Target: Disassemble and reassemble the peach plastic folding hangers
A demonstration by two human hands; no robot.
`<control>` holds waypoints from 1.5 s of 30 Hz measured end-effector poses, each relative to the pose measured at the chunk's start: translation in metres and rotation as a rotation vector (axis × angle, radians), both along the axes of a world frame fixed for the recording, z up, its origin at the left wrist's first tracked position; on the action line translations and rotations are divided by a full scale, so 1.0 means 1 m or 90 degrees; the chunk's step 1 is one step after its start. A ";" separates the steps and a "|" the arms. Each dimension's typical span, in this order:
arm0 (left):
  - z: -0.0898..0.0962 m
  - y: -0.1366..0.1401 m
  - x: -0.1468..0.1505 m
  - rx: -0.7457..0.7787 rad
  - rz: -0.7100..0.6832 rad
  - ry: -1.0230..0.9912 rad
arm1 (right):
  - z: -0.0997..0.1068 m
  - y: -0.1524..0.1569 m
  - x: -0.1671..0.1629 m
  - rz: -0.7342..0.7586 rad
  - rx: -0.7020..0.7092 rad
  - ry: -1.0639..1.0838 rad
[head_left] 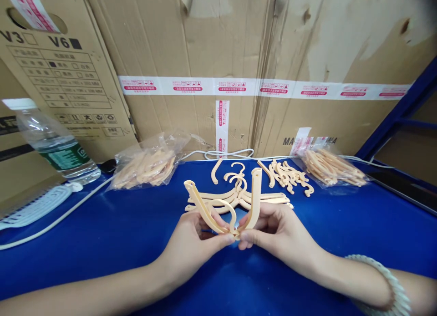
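Note:
Both hands grip one beige folding clothes hanger above the blue table, its two arms pointing upward in a V and its curved hook between them. My left hand pinches the left arm near the central joint, thumb in front. On the other side, my right hand pinches the right arm close to that joint. The thumbs nearly meet there, and the joint is partly covered by them. Just behind lie several spread hangers, stacked with their hooks pointing away.
Loose hanger pieces lie behind to the right, a single arm behind. Plastic bags of parts stand left and right. A water bottle, a hairbrush and a white cable are left. Cardboard walls the back.

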State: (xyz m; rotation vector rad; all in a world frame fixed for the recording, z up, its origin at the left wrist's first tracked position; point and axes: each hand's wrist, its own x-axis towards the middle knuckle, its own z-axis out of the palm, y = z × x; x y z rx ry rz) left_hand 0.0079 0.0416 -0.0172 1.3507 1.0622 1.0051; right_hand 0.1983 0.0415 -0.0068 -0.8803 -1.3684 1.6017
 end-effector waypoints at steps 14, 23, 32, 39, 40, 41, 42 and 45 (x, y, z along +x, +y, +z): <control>0.027 0.034 -0.026 -0.043 0.095 -0.188 | 0.038 0.060 0.067 0.054 0.275 -0.192; 0.043 0.069 -0.053 -0.040 -0.035 -0.138 | 0.059 0.063 0.093 0.160 0.514 -0.600; 0.048 0.079 -0.072 0.222 -0.198 0.257 | 0.054 0.062 0.092 0.211 0.575 -0.699; 0.035 0.076 -0.065 0.450 -0.302 0.446 | 0.055 0.059 0.092 0.248 0.511 -0.762; 0.034 0.076 -0.064 0.483 -0.319 0.461 | 0.055 0.059 0.092 0.250 0.508 -0.768; 0.033 0.075 -0.063 0.508 -0.335 0.470 | 0.055 0.059 0.092 0.253 0.505 -0.774; 0.032 0.074 -0.062 0.528 -0.346 0.476 | 0.055 0.059 0.092 0.253 0.504 -0.780; 0.029 0.071 -0.060 0.587 -0.336 0.488 | 0.055 0.059 0.093 0.237 0.506 -0.791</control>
